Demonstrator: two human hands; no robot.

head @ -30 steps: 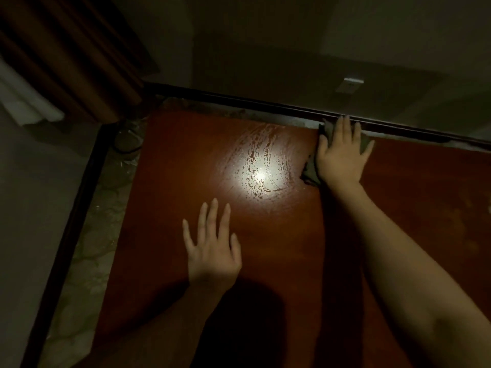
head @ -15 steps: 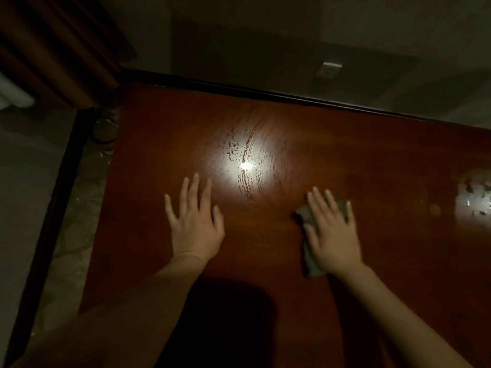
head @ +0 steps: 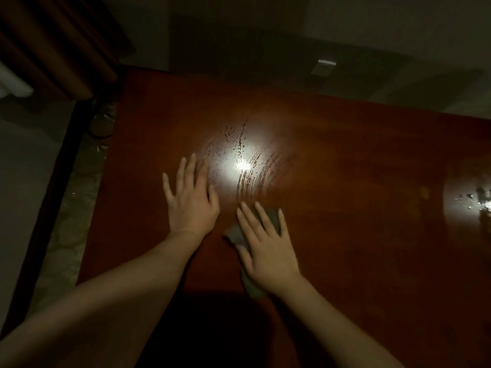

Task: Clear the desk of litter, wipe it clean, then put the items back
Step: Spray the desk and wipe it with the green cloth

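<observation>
The desk (head: 345,208) is a red-brown wooden top with wet streaks under a bright glare. Two hands lie flat on it, palms down. The left hand (head: 190,201) rests bare, fingers spread. The right hand (head: 267,247) presses one grey cloth (head: 235,235) onto the desk, fingers slightly spread, just beside the left hand.

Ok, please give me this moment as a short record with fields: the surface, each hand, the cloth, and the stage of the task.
surface: red-brown desk, glossy, wet streaks under the light glare
left hand: flat on the desk, fingers spread, holding nothing
right hand: flat, pressing down on the cloth
cloth: grey, mostly hidden under the right hand, edges showing
other marks: droplets near the right edge
stage: wiping; no litter or items visible on the desk
</observation>
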